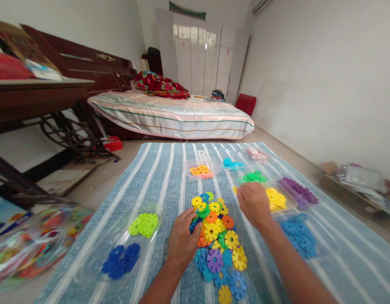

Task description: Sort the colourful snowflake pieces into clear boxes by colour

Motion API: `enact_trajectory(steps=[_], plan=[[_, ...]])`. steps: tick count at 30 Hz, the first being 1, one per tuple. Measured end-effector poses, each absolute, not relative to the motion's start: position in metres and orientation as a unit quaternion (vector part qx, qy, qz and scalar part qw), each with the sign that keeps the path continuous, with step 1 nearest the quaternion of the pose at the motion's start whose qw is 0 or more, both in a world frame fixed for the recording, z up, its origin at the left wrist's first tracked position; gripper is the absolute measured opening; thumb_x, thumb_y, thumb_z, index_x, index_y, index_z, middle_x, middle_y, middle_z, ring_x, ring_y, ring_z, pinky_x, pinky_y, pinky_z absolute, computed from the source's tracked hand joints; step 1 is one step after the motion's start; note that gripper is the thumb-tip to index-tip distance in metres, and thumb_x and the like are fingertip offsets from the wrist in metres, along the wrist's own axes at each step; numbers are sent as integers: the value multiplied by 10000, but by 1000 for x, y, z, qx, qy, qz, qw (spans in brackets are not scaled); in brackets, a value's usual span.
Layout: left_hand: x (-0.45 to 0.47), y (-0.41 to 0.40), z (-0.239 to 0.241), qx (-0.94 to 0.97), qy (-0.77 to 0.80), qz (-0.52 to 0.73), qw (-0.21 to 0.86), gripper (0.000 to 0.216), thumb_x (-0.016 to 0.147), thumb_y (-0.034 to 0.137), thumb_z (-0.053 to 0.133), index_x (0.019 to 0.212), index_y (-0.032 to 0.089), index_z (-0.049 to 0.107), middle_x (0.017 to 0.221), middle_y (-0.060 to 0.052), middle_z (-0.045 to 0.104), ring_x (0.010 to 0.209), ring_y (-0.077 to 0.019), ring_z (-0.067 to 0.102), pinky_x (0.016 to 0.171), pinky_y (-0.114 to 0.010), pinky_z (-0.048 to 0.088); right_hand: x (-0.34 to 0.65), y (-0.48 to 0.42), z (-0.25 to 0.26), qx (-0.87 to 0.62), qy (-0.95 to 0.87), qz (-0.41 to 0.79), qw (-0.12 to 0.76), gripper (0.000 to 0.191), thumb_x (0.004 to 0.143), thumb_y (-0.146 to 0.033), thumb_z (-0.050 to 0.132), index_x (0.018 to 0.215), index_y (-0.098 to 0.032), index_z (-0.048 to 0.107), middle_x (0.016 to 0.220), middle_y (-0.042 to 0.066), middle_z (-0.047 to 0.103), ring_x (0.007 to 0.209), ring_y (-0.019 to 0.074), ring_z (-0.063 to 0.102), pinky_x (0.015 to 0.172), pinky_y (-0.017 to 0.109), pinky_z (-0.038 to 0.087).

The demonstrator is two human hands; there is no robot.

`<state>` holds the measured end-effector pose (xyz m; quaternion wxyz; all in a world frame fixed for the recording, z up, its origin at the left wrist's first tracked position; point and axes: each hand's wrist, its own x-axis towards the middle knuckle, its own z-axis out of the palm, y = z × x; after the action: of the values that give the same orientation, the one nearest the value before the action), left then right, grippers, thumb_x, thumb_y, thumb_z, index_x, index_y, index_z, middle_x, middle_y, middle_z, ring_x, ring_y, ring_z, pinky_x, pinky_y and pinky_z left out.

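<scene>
1. The cloth [163,169] has stripes, and its far edge stops just short of the bed [182,118]. A bag [39,249] sits on the floor by its left edge. A box [356,190] sits past its right edge.
2. The pile [211,232] of mixed discs lies in the middle of the cloth, between the 2 hands. It runs long, from far to near.
3. Bare cloth shows between the left hand [182,236] and the lime discs [144,224]. The navy discs [120,260] lie nearer, by the left side. Both sets lie in clear plastic.
4. The right side is tighter. The yellow discs [276,199] are just beside the right hand [254,202], with the purple discs [299,192] and blue discs [298,236] close by. A thin strip of cloth shows between the pile and the right arm.
5. Past the pile are the green discs [253,177], the sky discs [232,164] and the orange discs [200,170].
6. The left hand is low, back up, with bent fingers touching the pile's left edge. I cannot tell if it grips a disc there.
7. The right hand is curled up, knuckles on top, and pinches a yellow disc [235,190] at its fingertips. Only a bit of that disc peeks out.
</scene>
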<state>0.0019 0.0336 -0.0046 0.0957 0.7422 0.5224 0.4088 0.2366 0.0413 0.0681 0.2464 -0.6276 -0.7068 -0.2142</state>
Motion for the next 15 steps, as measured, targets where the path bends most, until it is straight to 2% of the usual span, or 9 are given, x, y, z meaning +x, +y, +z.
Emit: enact_trajectory(steps=[3,6,11,15], plan=[[2,34,-5,742,524,407,98,176,774,261,552,908,206,652,1094,-70,678,1030,-221,624,933,-404,499,276,33,79,-692,-637,-264,212,362,915,-236,394,635,-175,616,695,75,632,735,202,521,795,344,324],[2,33,-5,741,529,401,102,184,781,261,541,909,189,653,1101,-89,674,1044,-229,617,938,-417,495,286,25,79,-716,-619,-255,200,364,917,-271,402,672,-161,646,708,87,649,728,208,537,799,351,326],[3,32,-4,736,535,401,102,178,775,256,546,903,200,657,1096,-82,675,1037,-228,620,933,-421,501,233,24,62,-666,-704,-136,205,350,923,-265,410,667,-184,635,738,56,644,774,174,562,750,273,358],[3,32,-5,734,528,415,101,179,766,242,553,909,203,654,1084,-74,679,1027,-221,624,923,-418,508,179,43,61,-628,-761,-7,162,257,902,-278,455,801,-180,669,869,62,659,905,184,572,800,262,380]])
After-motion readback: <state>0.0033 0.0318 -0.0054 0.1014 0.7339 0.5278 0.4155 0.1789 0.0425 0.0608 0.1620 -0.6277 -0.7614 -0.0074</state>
